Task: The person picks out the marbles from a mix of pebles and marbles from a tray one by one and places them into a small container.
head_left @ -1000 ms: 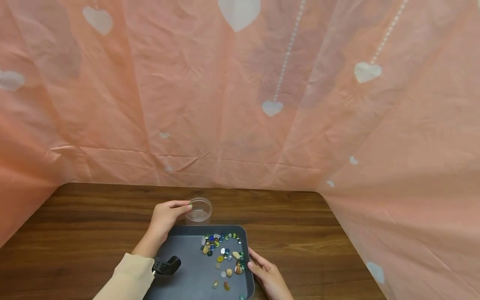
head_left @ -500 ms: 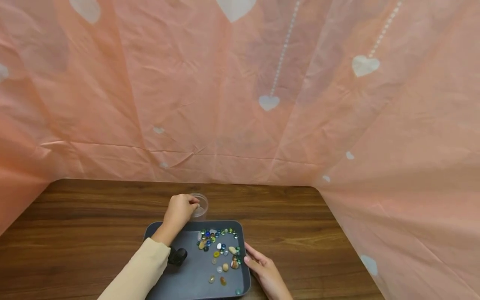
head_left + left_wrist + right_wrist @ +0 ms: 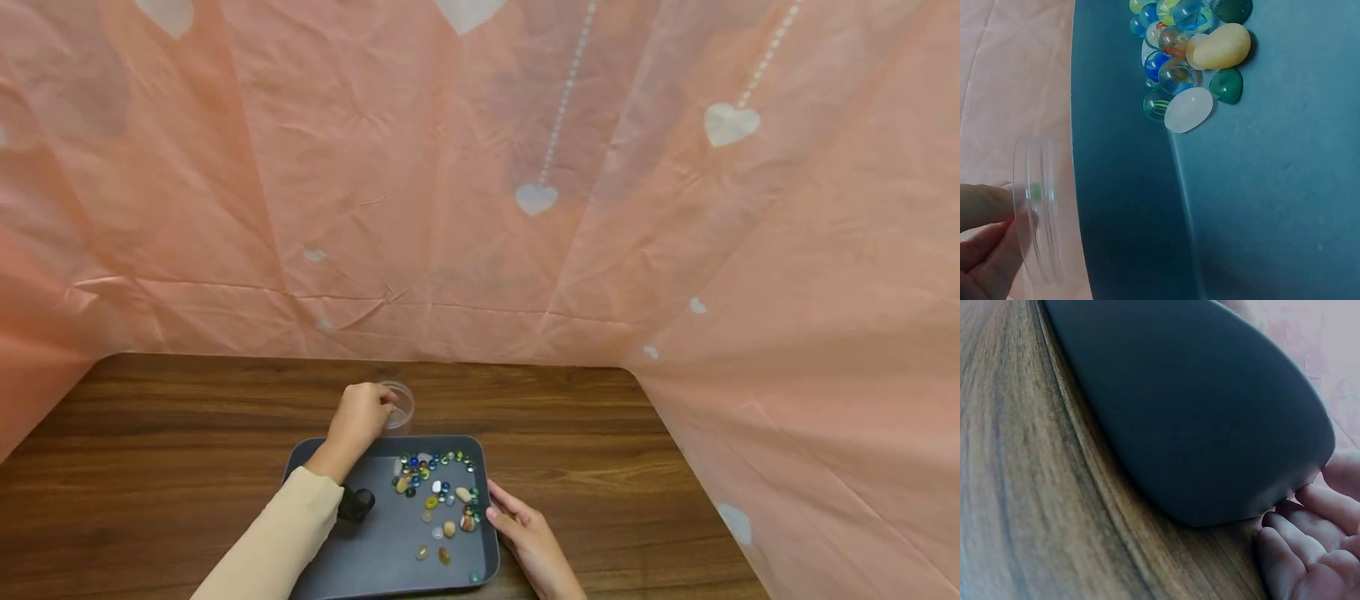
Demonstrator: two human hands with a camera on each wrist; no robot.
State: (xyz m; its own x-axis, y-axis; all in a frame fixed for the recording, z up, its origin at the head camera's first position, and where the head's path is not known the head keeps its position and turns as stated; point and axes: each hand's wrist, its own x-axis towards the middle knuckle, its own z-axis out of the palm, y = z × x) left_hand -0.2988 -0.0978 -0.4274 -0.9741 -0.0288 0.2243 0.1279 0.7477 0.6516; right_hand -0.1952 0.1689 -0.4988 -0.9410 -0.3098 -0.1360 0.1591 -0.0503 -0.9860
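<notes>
Head view: cup (image 3: 403, 406) is set on counter (image 3: 600, 467) just beyond tray (image 3: 382, 546), mouth up. Green piece (image 3: 1036, 190), seen blurred through cup wall, is apparently pinched by fingers of left hand (image 3: 362, 418) inside rim. Tray edge is gripped by right hand (image 3: 534, 543). Cup could be tipped if nudged by left hand; piece could be bounced out if released against rim; marbles (image 3: 1179, 77) could be set rolling by tray jolt. Cup axis is judged near vertical; piece's long axis cannot be told.
</notes>
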